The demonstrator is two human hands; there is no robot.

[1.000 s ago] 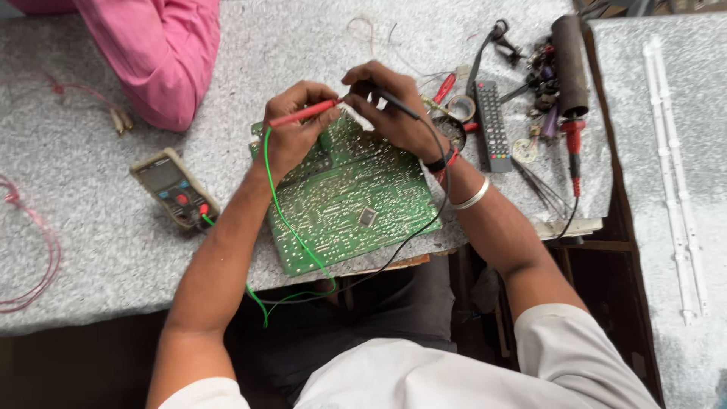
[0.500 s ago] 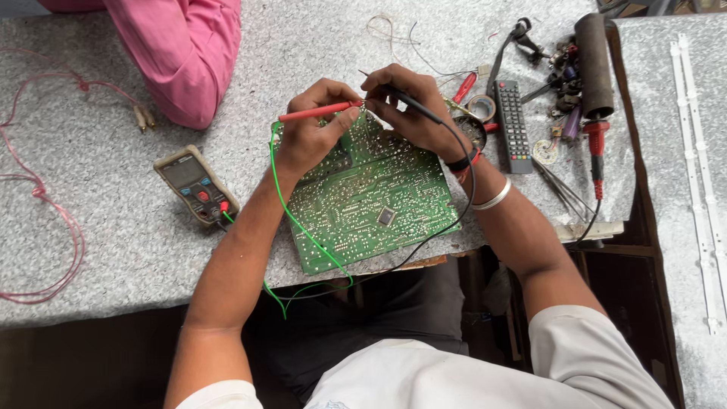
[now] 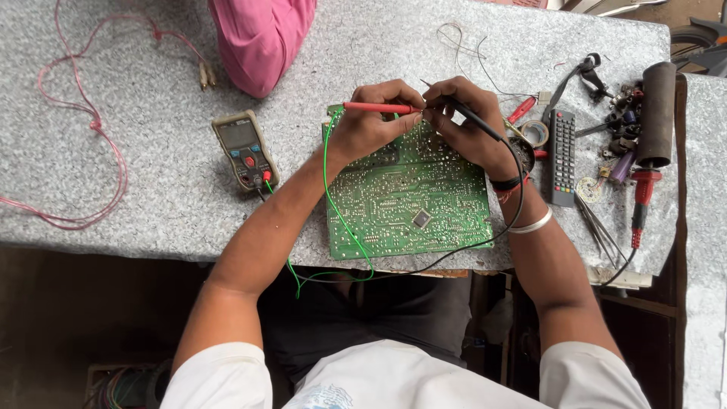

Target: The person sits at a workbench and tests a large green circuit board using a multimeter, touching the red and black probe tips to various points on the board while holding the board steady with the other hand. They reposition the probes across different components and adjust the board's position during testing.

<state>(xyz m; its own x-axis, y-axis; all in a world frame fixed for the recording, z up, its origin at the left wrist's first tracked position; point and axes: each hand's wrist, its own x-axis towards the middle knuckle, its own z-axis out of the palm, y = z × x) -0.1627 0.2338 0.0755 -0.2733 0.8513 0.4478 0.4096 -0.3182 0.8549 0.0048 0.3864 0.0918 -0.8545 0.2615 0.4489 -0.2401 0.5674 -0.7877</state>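
A green circuit board (image 3: 409,198) lies solder side up on the grey speckled table (image 3: 151,204), right in front of me. My left hand (image 3: 371,121) holds a red test probe (image 3: 376,107) lying level over the board's far edge. My right hand (image 3: 462,121) holds a black test probe (image 3: 475,120) slanting down to the right. The two hands touch above the board's far edge, and the probe tips are hidden between the fingers. A green lead (image 3: 331,198) and a black lead (image 3: 469,246) hang past the table's near edge.
A multimeter (image 3: 244,149) lies left of the board. A black remote (image 3: 562,157), tape roll (image 3: 535,133), screwdriver (image 3: 638,203), dark cylinder (image 3: 656,113) and small parts sit at the right. A pink wire (image 3: 85,121) loops at far left. Another person's pink sleeve (image 3: 261,38) rests at the back.
My view has shifted, so the board and hands now sit lower and more central in the frame. The hands have drawn closer together over the board's far edge, still holding both probes.
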